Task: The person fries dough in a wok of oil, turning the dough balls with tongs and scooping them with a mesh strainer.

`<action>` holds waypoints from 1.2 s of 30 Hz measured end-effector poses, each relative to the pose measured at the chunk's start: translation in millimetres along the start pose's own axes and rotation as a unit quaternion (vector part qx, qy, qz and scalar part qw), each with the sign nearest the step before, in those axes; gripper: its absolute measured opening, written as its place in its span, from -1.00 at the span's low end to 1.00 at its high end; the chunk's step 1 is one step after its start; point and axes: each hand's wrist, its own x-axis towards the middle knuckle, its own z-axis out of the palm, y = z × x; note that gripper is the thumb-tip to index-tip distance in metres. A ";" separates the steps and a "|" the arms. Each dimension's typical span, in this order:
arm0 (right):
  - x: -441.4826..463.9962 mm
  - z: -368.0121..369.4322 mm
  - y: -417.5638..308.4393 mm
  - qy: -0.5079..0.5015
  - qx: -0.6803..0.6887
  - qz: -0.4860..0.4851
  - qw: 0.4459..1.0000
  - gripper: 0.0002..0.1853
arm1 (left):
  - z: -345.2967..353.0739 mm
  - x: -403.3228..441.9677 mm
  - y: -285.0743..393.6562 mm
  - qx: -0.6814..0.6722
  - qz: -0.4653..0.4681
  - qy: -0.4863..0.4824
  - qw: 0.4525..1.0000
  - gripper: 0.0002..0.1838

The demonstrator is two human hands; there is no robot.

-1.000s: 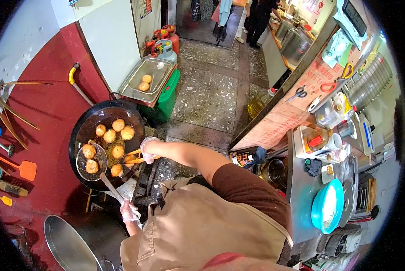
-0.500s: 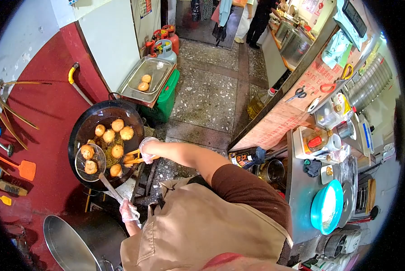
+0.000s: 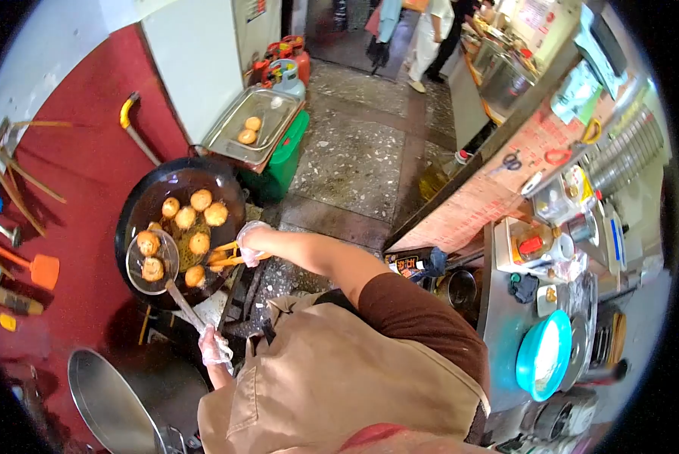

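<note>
Floor [image 3: 347,159]: speckled stone slabs, with two people [image 3: 428,57] way up at the far end, one of them in white trousers
Red wall [image 3: 74,189]: down the left, with a bunch of tools hanging on it
Metal worktop [image 3: 498,340]: off to the right, cluttered along the far part
Big pot [image 3: 112,401]: bottom left, tall metal thing, just below the wok
Wok [image 3: 222,181]: black, oil in the bottom, sitting in front of the person and basically where all the action is
Tray [image 3: 229,136]: metal, just beyond the wok, two browned balls lying in it
Teal basin [image 3: 528,359]: on the worktop, white stuff inside, can't tell what
Skimmer [image 3: 170,256]: scoop over the left part of the wok, two balls sitting in it
Chopsticks [image 3: 232,260]: reaching over the wok's right rim, a ball right at the tips, can't tell if it's pinched
Right hand [image 3: 253,242]: clear glove, fingers curled snug round the chopsticks
Left hand [image 3: 214,348]: gloved too, fingers wrapped round the skimmer handle
Fried balls [image 3: 199,243]: golden brown, the rest spread around the wok
</note>
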 end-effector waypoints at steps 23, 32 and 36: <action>27.4 -30.4 21.9 -0.106 -0.031 -0.063 0.992 -0.54 | 40.9 -35.4 -30.0 -0.045 0.031 0.058 0.997 -0.82; 46.6 -39.8 38.2 -0.101 -0.044 -0.088 0.990 -0.45 | 73.0 -39.8 -44.0 -0.009 0.038 0.111 0.993 -0.82; 51.7 -37.1 38.4 -0.084 -0.086 -0.091 0.989 -0.38 | 91.1 -45.8 -42.0 0.042 0.017 0.153 0.987 -0.80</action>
